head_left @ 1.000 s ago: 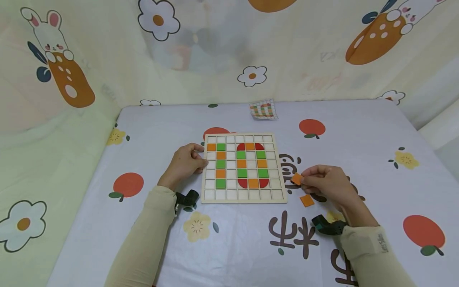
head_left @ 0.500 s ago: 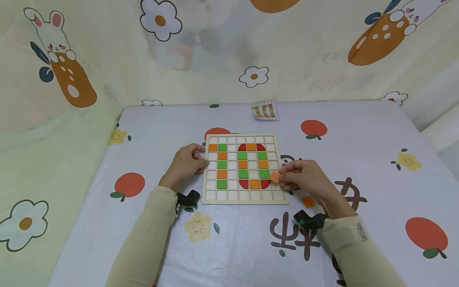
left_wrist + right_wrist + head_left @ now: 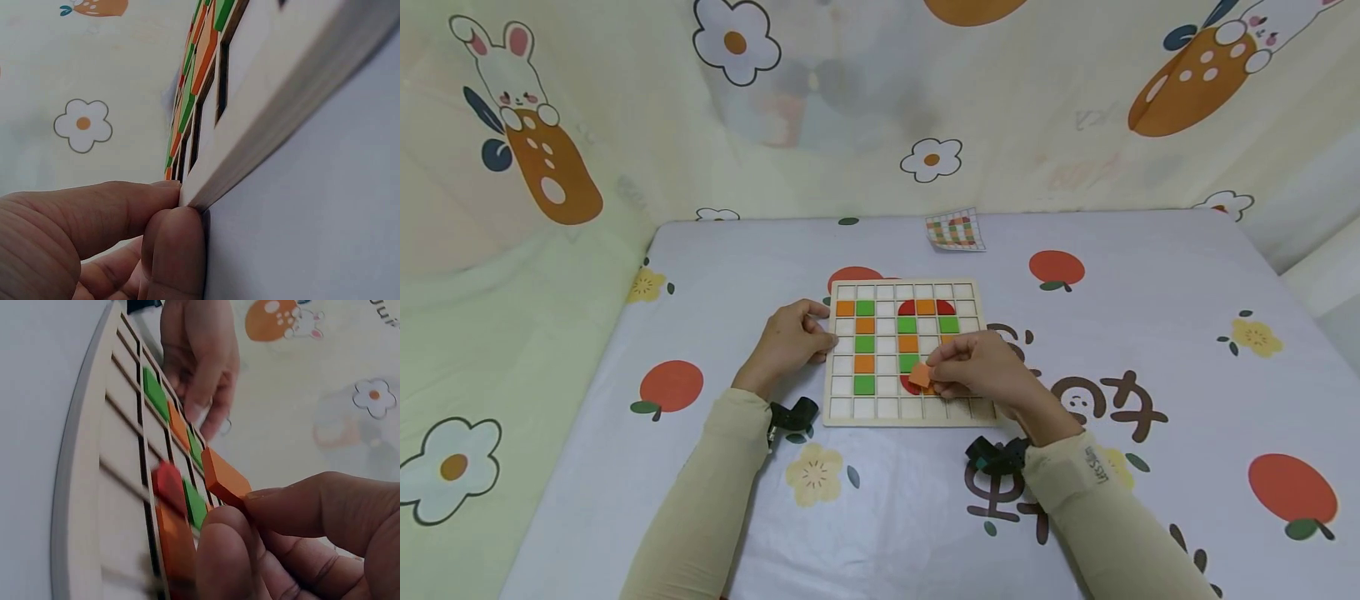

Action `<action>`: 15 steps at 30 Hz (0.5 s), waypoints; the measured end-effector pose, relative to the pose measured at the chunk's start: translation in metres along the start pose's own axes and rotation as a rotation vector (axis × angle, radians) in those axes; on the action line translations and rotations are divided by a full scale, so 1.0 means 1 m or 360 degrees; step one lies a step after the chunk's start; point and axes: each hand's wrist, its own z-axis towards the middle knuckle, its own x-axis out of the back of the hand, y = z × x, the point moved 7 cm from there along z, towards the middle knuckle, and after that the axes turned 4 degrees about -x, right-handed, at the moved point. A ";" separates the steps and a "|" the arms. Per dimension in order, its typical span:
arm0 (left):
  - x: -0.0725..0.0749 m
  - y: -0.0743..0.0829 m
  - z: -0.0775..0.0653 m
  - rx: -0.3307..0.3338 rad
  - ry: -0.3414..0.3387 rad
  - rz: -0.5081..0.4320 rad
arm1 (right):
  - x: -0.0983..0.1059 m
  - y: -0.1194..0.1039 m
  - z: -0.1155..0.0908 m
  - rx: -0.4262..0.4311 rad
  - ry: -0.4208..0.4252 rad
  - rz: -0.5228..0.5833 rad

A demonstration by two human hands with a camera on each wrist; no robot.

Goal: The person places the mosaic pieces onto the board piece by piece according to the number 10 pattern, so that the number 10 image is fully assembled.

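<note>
A pale wooden grid board (image 3: 839,408) lies on the table, with orange, green and red tiles set in some of its cells. They form a narrow shape on the left and a ring on the right. My left hand (image 3: 784,340) holds the board's left edge, thumb and finger right at the rim in the left wrist view. Between the thumb and fingers of my right hand (image 3: 983,367) is an orange square tile (image 3: 226,478), tilted above the ring's lower part. That hand covers the ring's lower right cells. Near the held tile sits a red rounded tile (image 3: 169,484).
A small printed card (image 3: 955,232) with a coloured grid pattern lies behind the board, near the table's back edge. The white tablecloth (image 3: 895,508) carries printed fruit, flowers and lettering. A patterned curtain (image 3: 842,183) rises behind the table.
My right hand has carried the orange tile left from beside the board to over the ring. The loose orange tile on the cloth is now hidden behind the right arm. The left hand stays put.
</note>
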 end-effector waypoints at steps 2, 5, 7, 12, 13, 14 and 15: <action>0.000 0.000 0.000 0.0001 0.0000 -0.0001 | -0.009 -0.004 0.004 -0.0003 -0.0023 -0.0017; 0.001 0.000 0.000 0.0005 -0.0001 -0.0011 | -0.022 -0.010 0.009 0.0002 -0.0057 -0.0034; 0.001 0.000 0.000 0.0009 -0.0002 -0.0014 | -0.031 -0.014 0.011 -0.0001 -0.0076 -0.0045; 0.001 0.001 0.000 0.0016 0.0001 0.0012 | -0.049 -0.024 0.016 -0.0002 -0.0117 -0.0075; 0.001 0.001 0.000 0.0017 0.0001 0.0015 | -0.052 -0.025 0.017 -0.0001 -0.0126 -0.0085; 0.001 0.001 0.000 0.0018 0.0002 0.0015 | -0.055 -0.026 0.018 0.0002 -0.0136 -0.0088; 0.001 0.001 0.000 0.0021 0.0002 0.0014 | -0.058 -0.027 0.020 0.0004 -0.0149 -0.0087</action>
